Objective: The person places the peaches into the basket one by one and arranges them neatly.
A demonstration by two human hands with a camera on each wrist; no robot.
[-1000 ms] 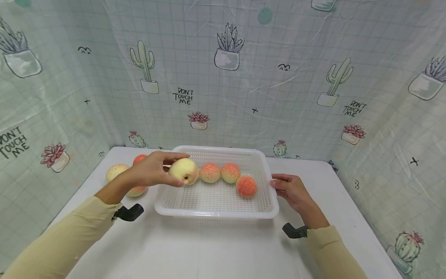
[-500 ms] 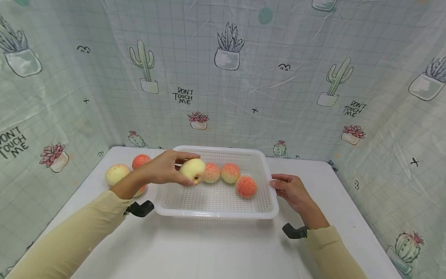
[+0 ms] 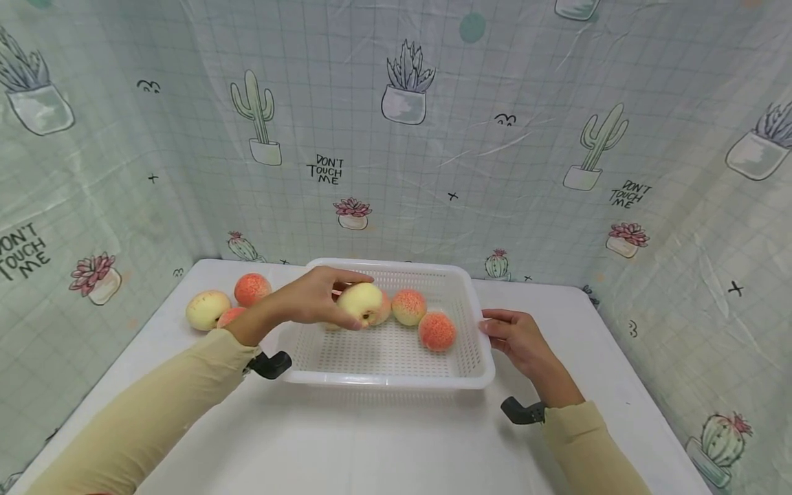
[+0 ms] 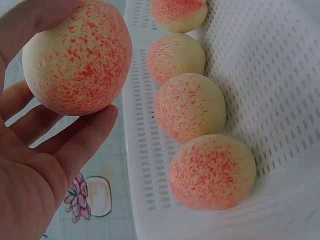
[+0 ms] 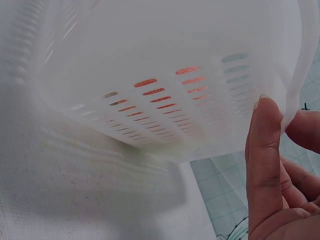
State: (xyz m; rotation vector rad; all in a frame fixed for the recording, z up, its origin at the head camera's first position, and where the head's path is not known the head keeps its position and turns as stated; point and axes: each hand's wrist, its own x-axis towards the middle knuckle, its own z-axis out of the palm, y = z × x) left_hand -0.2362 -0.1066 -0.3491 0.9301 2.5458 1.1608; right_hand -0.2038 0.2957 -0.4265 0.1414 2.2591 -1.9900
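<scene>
My left hand (image 3: pixel 312 297) grips a pale yellow peach (image 3: pixel 361 303) with a red-speckled side (image 4: pixel 82 60). It holds the peach above the left part of a white perforated plastic basket (image 3: pixel 383 379). Inside the basket sit several red-and-yellow peaches, among them one at the right (image 3: pixel 437 331) and one behind it (image 3: pixel 409 306). From the left wrist they appear in a row, the lowest peach (image 4: pixel 212 171) being largest. The left hand and its peach partly cover others. My right hand (image 3: pixel 520 344) pinches the basket's right rim (image 5: pixel 295 75) between thumb and fingers.
Left of the basket, on the white table (image 3: pixel 371 440), lie a yellow peach (image 3: pixel 208 310), a red peach (image 3: pixel 251 289) and another (image 3: pixel 232 317) partly behind my left forearm. A cactus-printed curtain (image 3: pixel 396 151) closes off the back and sides.
My left hand has carried the yellow peach rightward, farther over the basket. The forearm now covers part of a loose peach at the left. My right hand stays on the rim.
</scene>
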